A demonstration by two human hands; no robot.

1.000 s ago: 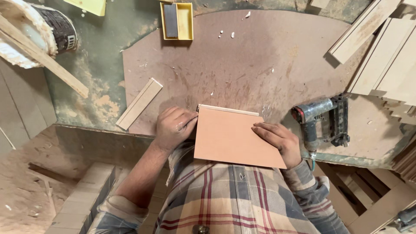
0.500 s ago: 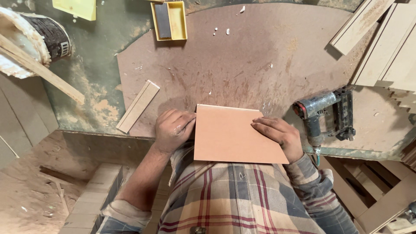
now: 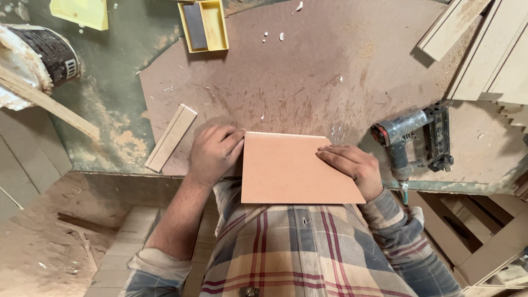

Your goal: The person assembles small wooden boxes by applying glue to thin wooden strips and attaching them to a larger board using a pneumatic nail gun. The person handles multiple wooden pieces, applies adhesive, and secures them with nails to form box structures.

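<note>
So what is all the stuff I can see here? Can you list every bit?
Board: one, flat, orange-brown, at the bench's near edge under both hands.
Wood strip: one, pale, left of the board.
Nail gun: one, grey and black, right of the board.
Tray: one, yellow with a grey block inside, top of the bench.
Bucket: one, dark with white smears, far left, a stick across it.
Planks: several, pale, stacked top right.
Workbench: one, brown and dusty.
Left hand: on the board's left edge.
Right hand: flat on the board's right side.
</note>
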